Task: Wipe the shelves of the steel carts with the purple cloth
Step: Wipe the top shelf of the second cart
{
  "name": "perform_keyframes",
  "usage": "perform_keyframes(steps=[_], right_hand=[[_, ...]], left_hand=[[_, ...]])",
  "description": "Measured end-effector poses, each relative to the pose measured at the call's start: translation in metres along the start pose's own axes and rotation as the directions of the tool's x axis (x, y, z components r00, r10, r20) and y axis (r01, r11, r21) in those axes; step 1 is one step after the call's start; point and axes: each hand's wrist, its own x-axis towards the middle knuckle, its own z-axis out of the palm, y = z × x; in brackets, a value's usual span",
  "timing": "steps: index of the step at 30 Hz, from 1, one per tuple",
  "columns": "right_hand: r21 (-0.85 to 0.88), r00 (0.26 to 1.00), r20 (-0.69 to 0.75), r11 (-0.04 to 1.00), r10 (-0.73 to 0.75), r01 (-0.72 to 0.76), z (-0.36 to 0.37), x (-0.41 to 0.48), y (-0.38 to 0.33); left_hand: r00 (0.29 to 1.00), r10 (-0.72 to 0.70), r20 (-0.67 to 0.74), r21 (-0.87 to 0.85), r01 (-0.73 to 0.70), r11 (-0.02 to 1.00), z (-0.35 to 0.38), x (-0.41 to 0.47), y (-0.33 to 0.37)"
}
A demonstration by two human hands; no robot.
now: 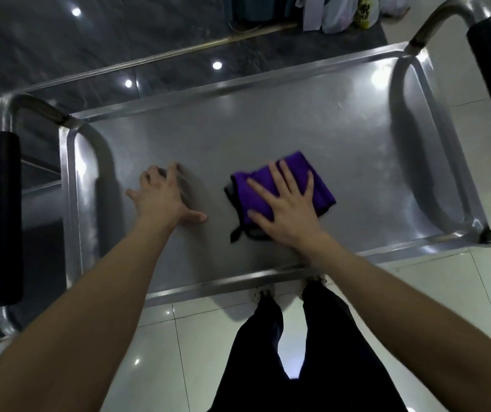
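Right hand [285, 209] lay flat on folded purple cloth [323, 194], fingers straight and spread, pressing it to middle of flat top shelf of steel cart [268, 120], likely for even wiping pressure. Left hand [164, 197] sat just beside, fingers splayed on bare steel, apparently bracing.

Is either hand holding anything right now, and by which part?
Nothing is gripped. The right hand presses flat on top of the folded purple cloth; the left hand rests spread on the bare steel shelf.
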Motion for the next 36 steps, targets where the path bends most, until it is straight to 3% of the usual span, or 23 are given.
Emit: perform_keyframes(steps=[4,7,9,14,18,21,26,32,36], right_hand=[[0.051,0.987,0.069,0.988,0.143,-0.146,-0.019,0.161,0.000],[0.036,0.974,0.126,0.980,0.188,-0.194,-0.019,0.213,-0.026],[0.018,0.986,0.113,0.992,0.119,-0.122,-0.019,0.199,-0.042],[0.024,0.975,0.010,0.974,-0.224,0.224,-0.005,0.073,-0.051],[-0.020,0.973,0.043,0.973,-0.228,0.229,0.003,0.009,-0.042],[-0.010,0.978,0.062,0.979,-0.200,0.201,0.004,-0.010,-0.066],[0.014,0.871,0.133,0.879,-0.474,0.476,0.022,-0.022,-0.134],[0.006,0.910,0.124,0.917,-0.397,0.399,0.022,0.003,-0.149],[0.044,0.972,0.114,0.978,-0.207,0.204,0.016,0.081,-0.192]], left_hand=[[0.997,0.012,-0.074,0.003,-0.012,1.000,0.010,0.010,0.003],[0.993,-0.016,-0.113,-0.030,0.013,0.999,0.019,0.008,0.004],[0.991,-0.043,-0.124,-0.065,0.036,0.997,0.022,0.006,0.003],[0.979,-0.018,-0.201,-0.145,-0.012,0.989,0.033,-0.010,-0.008],[0.974,0.052,-0.222,-0.132,-0.083,0.988,0.049,-0.038,-0.039],[0.975,0.020,-0.222,-0.151,-0.055,0.987,0.054,-0.059,-0.063],[0.958,-0.019,-0.285,-0.200,-0.040,0.979,0.064,-0.095,-0.090],[0.928,0.012,-0.372,-0.189,-0.089,0.978,0.059,-0.103,-0.147],[0.897,0.061,-0.437,-0.200,-0.163,0.966,0.041,-0.084,-0.192]])
